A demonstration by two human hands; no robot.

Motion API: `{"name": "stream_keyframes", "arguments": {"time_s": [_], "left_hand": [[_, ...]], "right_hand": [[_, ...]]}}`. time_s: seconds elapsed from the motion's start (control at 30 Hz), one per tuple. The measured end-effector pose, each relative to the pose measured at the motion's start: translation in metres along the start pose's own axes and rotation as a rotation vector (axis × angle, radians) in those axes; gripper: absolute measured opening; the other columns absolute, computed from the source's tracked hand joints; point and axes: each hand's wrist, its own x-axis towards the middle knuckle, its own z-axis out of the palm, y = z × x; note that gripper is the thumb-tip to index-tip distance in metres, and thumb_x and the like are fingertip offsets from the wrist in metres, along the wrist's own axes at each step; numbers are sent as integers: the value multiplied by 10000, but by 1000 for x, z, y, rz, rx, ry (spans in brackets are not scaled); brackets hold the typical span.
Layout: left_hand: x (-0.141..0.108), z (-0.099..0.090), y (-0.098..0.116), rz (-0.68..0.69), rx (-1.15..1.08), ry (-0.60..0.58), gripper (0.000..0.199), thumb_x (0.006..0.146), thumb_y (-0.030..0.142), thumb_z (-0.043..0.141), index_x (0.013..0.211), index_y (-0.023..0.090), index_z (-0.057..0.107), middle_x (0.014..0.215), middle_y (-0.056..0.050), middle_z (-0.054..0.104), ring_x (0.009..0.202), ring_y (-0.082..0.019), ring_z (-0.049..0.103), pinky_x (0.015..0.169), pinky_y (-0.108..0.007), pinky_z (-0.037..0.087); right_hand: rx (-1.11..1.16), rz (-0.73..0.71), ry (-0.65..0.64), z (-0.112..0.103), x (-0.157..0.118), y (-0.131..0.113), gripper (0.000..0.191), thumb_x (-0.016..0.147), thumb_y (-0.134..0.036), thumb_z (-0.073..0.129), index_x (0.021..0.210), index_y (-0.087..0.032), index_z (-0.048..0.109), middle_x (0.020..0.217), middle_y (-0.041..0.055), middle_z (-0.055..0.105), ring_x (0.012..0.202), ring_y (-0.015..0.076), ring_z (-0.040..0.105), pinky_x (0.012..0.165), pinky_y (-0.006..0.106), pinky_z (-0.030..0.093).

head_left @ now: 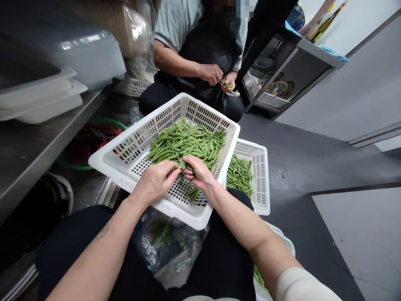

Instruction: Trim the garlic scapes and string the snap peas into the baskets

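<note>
A white slatted basket (125, 184) tilts in front of me, with a heap of green pea pods (184, 140) inside. Over its near part, my left hand (156, 179) pinches one end of a green pod (181, 164) between thumb and finger. My right hand (197, 171) meets it there, its fingers curled around pods at the other side. The two hands almost touch. Below the basket, a clear plastic bag (175, 251) holds green scraps between my knees.
Opposite, a person's hands (213, 75) hold green pods. A second white basket (261, 179) of pods stands right of the first. Left are a metal shelf (53, 142) with white trays and a green basket (78, 166) with red items. A metal rack (294, 62) stands back right.
</note>
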Motion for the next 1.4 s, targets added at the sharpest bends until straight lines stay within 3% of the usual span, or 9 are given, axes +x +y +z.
{"name": "stream_keyframes", "arguments": {"time_s": [0.23,0.37,0.43,0.63,0.8,0.93,1.1,1.27,1.4], "left_hand": [[1,-4,3,55,83,26,225,838,187,397,760,166,606,679,-34,623,595,-149,548,582,-262,405],[4,-6,11,-5,-96,-15,233,791,212,411,647,174,590,609,-14,584,559,-132,514,564,-253,388],[7,-11,13,-132,-317,9,181,743,227,461,630,176,593,577,3,564,536,-117,497,532,-234,375],[14,-36,0,-684,-1198,355,21,622,178,504,607,171,491,450,83,343,342,-26,218,353,-154,138],[14,-24,5,-735,-1092,126,120,653,247,529,582,153,511,471,48,425,369,-34,285,351,-146,141],[13,-10,14,-662,-907,-20,283,688,385,525,526,189,403,453,69,340,405,-54,271,383,-176,189],[13,-8,12,-587,-655,38,317,699,407,488,497,201,356,469,57,324,475,-83,306,441,-204,233],[11,-6,16,-562,-901,-105,351,707,429,547,513,201,364,455,73,305,417,-62,257,391,-186,188],[3,-11,23,-513,-1287,-205,386,759,419,605,539,187,389,457,90,292,359,-28,167,345,-165,112]], "right_hand": [[-57,-78,-25,-2,-1,1,276,708,-286,665,666,-160,423,486,-65,500,332,1,294,348,134,135],[-162,-86,-170,-6,-4,-6,299,675,-294,695,658,-158,429,459,-78,467,326,2,285,337,135,149],[-168,-54,-277,-10,-6,-11,296,679,-295,685,654,-159,424,434,-88,429,319,2,262,331,135,155],[-43,108,-659,-24,-8,-16,203,755,-301,570,698,-139,462,402,-93,363,310,2,189,319,121,162],[-73,166,-772,-22,-6,-10,233,760,-332,581,701,-137,468,410,-91,365,308,7,195,313,132,157],[-349,99,-646,-12,-12,-8,340,761,-470,586,705,-153,475,426,-90,364,324,30,229,336,170,171],[-933,-551,-161,-4,-22,-11,357,694,-441,690,670,-154,479,585,-42,461,537,65,390,512,201,309],[-1163,-826,-358,-4,-29,-14,197,807,-263,521,650,-162,456,594,-33,437,554,74,383,554,225,321],[-776,-753,-310,-2,-40,-19,150,807,-311,524,741,-177,519,606,-34,513,498,70,440,474,206,344]]}}
